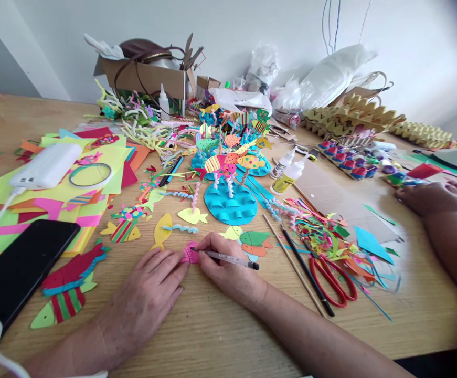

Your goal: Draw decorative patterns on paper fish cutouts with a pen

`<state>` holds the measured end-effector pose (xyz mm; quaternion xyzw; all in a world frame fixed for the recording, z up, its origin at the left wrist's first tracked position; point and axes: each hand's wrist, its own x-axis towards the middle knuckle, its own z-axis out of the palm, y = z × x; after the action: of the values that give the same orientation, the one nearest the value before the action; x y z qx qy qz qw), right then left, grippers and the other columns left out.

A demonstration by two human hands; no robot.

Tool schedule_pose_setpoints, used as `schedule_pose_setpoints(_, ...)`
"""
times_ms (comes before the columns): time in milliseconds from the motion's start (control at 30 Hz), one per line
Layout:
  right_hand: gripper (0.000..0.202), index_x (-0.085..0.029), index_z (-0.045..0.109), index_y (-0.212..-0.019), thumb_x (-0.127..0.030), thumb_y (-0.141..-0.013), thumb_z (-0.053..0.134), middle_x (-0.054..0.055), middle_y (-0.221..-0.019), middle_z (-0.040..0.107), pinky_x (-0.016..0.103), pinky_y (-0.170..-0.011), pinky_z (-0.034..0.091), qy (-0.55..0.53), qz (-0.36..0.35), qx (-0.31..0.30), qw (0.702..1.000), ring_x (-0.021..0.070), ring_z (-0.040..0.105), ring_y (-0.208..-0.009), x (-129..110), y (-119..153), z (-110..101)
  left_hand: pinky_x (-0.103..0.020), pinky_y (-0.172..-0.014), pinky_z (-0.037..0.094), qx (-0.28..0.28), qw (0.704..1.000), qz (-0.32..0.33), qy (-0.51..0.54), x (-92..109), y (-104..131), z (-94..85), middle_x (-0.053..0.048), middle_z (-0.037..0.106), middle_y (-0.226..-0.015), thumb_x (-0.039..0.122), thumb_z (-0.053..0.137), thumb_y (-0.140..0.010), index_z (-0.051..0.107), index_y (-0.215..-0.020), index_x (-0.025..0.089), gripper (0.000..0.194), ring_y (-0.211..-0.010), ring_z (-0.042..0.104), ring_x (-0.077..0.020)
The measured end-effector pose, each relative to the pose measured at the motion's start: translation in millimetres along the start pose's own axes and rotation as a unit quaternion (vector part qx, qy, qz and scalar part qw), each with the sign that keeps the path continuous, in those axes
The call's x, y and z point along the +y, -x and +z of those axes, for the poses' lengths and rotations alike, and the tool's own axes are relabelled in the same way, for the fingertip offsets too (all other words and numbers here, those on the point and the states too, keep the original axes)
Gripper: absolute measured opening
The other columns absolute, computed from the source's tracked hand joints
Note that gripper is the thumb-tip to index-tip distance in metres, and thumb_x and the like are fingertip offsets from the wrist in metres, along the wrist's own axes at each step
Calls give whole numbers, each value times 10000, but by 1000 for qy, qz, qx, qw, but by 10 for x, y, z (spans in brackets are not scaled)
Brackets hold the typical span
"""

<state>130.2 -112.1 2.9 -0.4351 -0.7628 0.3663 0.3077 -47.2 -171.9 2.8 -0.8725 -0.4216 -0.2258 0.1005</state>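
Note:
My right hand (228, 273) grips a pen (234, 259) with a clear barrel and a dark end cap. The pen's tip is on a small pink paper fish (190, 254) that carries dark drawn lines. Flat on the table, my left hand (149, 286) has its fingers stretched out, the fingertips against the fish's left edge. Just beyond lies a yellow paper fish (161, 231) with a blue curled pipe cleaner (183, 228). Right of my right hand are green and orange paper fish (255, 239).
A blue paper base (230, 205) bears fish on curled stems. Red-handled scissors (332, 283), a black pencil (307, 270) and paper scraps lie right; a phone (27, 278) and power bank (47, 165) lie left. Glue bottles (289, 176) stand behind. Another person's hand (433, 199) is far right.

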Motion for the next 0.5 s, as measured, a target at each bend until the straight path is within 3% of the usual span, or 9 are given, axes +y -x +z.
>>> schedule_pose_setpoints(300, 99, -171, 624, -773, -151, -744, 531, -5, -650, 639, 191, -508, 398, -39, 21, 22, 999, 95, 541, -548, 26, -7, -30, -383, -954, 377, -6, 999, -32, 28, 12, 83, 99, -68, 646, -1079, 213, 307, -962, 611, -1150, 175, 360, -1017, 550, -205)
schedule_pose_setpoints(500, 100, -177, 616, -766, -124, -732, 538, -19, -625, 630, 196, -518, 399, -25, 29, 6, 999, 94, 539, -543, 34, -25, -22, -385, -978, 359, 0, 998, -51, 42, 31, 95, 121, -62, 639, -1098, 208, 304, -959, 604, -1161, 185, 362, -1044, 537, -207)
